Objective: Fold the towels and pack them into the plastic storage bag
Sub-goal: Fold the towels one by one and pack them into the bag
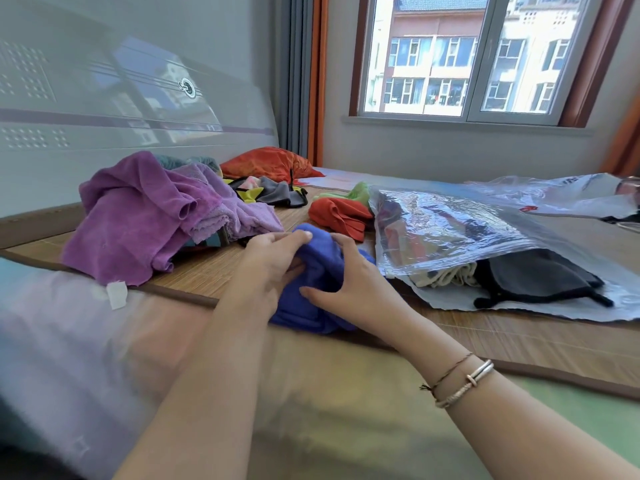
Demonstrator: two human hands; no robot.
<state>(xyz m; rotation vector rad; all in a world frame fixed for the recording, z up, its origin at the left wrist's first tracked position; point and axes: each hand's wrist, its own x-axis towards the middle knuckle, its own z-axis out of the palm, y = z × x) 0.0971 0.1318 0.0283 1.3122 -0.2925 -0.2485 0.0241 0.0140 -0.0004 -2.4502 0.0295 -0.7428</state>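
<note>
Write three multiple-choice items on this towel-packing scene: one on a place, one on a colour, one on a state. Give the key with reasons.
1. Where does the purple towel lie?
A. Left of both hands
B. Inside the bag
C. On the windowsill

2. What colour is the towel held by both hands?
A. Green
B. Blue
C. White

3. What state is the plastic storage bag in?
A. Flat, holding nothing
B. Mouth open, towels inside
C. Hanging up

Key: 1 A, it is heaped on the mat beside the left hand. 2 B, the blue towel is gripped by the left and the right hand. 3 B, folded dark and cream cloth shows at its mouth.
</note>
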